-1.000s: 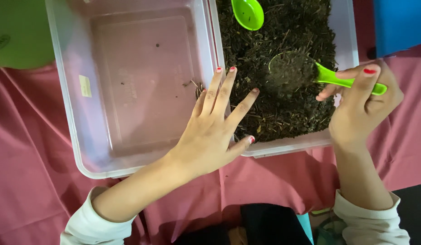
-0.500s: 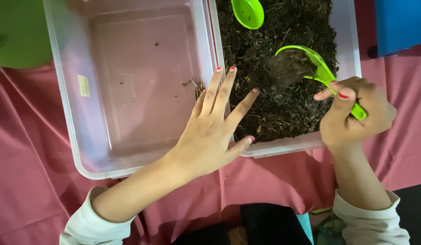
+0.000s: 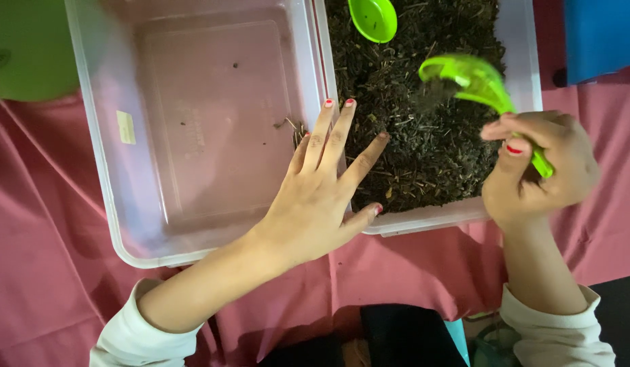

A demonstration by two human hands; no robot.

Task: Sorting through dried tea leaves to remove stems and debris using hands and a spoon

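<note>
Right hand [image 3: 539,170] pinches a glossy green plastic scoop [image 3: 474,81] over crumbly soil [image 3: 423,136]; left hand [image 3: 321,190] spread flat.

Scoop [image 3: 474,80] gripped by right-hand fingers [image 3: 515,129]: bright lime green, dark soil clinging inside. Nails on both hands: red. Soil [image 3: 423,136] under left-hand fingers [image 3: 332,132]: dark brown-black, pale flecks of fibre. Second scoop [image 3: 373,18] beyond the fingertips: same lime green. Tubs [image 3: 192,136]: clear, tinted pink by the cloth [image 3: 50,272], dusky rose. Sleeves [image 3: 141,333]: white.
</note>
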